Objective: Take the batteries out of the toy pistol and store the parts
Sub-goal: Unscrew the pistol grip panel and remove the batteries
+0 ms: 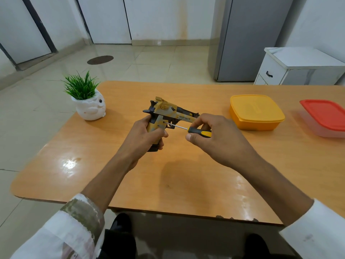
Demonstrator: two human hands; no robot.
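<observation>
The toy pistol (pixel 168 114) is being held in the air above the middle of the wooden table (pixel 112 165), a little above the frame's centre. Its long axis is running from upper left to lower right, the muzzle end pointing right behind the right hand (pixel 214 139) and the dark hammer end pointing left. The grip is hanging down toward the viewer. Its body is showing yellow and grey camouflage with black parts and small print along the slide. The left hand (pixel 143 139) is wrapping closed around the grip. The right hand is pinching the black-and-yellow handle of a screwdriver (pixel 188 128), whose thin metal shaft is reaching left to the pistol's frame by the trigger. A yellow lidded box (pixel 255 111) and a red-lidded box (pixel 324 116) are sitting closed at the right of the frame.
</observation>
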